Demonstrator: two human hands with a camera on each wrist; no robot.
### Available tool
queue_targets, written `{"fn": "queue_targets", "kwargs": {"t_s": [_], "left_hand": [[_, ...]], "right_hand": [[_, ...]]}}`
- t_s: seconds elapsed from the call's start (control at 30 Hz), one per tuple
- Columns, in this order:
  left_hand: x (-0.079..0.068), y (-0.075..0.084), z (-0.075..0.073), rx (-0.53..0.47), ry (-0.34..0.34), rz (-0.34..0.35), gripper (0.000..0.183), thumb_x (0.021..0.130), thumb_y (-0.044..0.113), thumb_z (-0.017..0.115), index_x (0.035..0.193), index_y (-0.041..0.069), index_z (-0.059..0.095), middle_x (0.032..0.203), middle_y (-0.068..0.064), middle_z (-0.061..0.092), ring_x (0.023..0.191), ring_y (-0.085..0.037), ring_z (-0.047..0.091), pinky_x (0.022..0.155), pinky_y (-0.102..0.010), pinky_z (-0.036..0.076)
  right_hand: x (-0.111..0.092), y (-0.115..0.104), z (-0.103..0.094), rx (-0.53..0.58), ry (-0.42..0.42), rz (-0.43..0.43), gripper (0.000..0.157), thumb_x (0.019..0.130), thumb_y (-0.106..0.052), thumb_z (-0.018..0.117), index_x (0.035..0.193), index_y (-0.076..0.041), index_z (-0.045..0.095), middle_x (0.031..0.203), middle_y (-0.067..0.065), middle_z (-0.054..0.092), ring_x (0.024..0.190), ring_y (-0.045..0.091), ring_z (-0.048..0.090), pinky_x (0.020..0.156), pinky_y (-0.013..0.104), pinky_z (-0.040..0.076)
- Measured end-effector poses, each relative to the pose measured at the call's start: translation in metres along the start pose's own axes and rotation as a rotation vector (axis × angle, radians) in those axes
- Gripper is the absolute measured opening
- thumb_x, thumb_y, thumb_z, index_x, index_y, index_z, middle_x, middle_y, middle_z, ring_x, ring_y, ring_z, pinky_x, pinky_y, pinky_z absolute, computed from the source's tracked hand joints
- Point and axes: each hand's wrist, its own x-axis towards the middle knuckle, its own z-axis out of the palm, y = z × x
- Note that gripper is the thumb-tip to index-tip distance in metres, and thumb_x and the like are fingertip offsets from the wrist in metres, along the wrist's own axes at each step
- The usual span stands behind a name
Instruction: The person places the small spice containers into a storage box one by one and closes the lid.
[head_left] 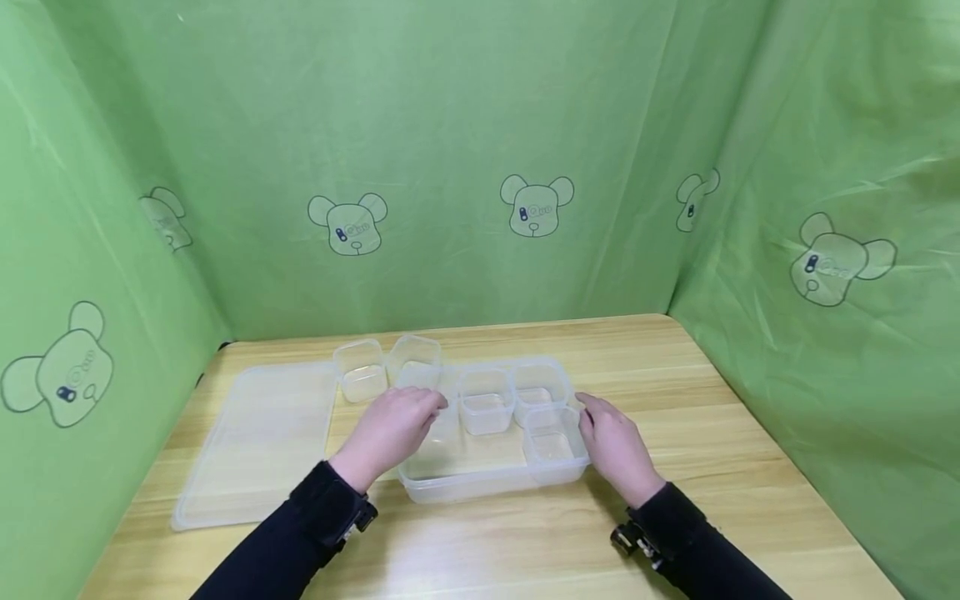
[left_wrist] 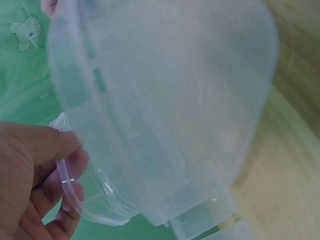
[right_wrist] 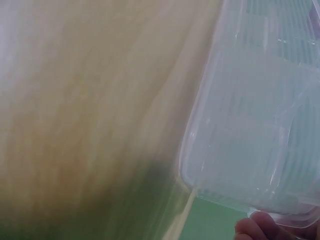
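A large clear plastic box stands on the wooden table. Inside it, three small clear containers sit towards the back and right, one of them a front-right container. My left hand is over the box's left side. Its thumb and fingers pinch the rim of another small clear container, seen in the left wrist view beside the box wall. At the box's right side, my right hand grips the rim; in the right wrist view its fingertips show at the lower edge.
Two more small containers stand behind the box at the left, a left one and a right one. A flat translucent lid lies on the table's left part. Green cloth with bear-head prints encloses the table.
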Motion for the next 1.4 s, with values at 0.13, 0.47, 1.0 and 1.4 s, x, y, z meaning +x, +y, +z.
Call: {"fn": "queue_targets", "kwargs": {"t_s": [0.13, 0.47, 1.0, 1.4], "left_hand": [[-0.002, -0.002, 0.009, 0.0, -0.034, -0.018, 0.014, 0.091, 0.003, 0.068, 0.102, 0.012, 0.07, 0.099, 0.0, 0.074, 0.09, -0.018, 0.07, 0.081, -0.035, 0.056], [-0.006, -0.005, 0.026, 0.014, -0.086, -0.03, 0.013, 0.091, 0.003, 0.068, 0.099, 0.013, 0.07, 0.098, 0.001, 0.074, 0.09, -0.017, 0.069, 0.081, -0.036, 0.056], [-0.006, -0.006, 0.031, -0.018, -0.173, -0.067, 0.016, 0.088, 0.001, 0.069, 0.099, 0.013, 0.072, 0.098, 0.0, 0.074, 0.09, -0.019, 0.07, 0.081, -0.035, 0.057], [0.003, -0.01, 0.031, -0.051, -0.225, -0.136, 0.014, 0.093, 0.003, 0.066, 0.101, 0.012, 0.072, 0.1, -0.002, 0.074, 0.092, -0.02, 0.071, 0.081, -0.035, 0.057]], "right_hand": [[0.0, 0.0, 0.0, -0.001, 0.007, -0.003, 0.034, 0.102, -0.009, 0.049, 0.13, 0.008, 0.059, 0.123, 0.029, 0.063, 0.109, 0.042, 0.064, 0.09, 0.055, 0.053], [-0.001, 0.0, 0.001, -0.005, 0.019, 0.004, 0.034, 0.102, -0.008, 0.049, 0.129, 0.008, 0.059, 0.123, 0.028, 0.064, 0.11, 0.043, 0.064, 0.09, 0.055, 0.052], [0.0, 0.001, 0.003, 0.004, 0.009, 0.01, 0.035, 0.102, -0.01, 0.049, 0.131, 0.008, 0.059, 0.123, 0.028, 0.063, 0.102, 0.038, 0.066, 0.087, 0.054, 0.054], [0.001, 0.001, 0.003, 0.009, 0.004, 0.022, 0.034, 0.102, -0.009, 0.05, 0.131, 0.007, 0.059, 0.124, 0.028, 0.063, 0.1, 0.036, 0.066, 0.086, 0.053, 0.054]]}}
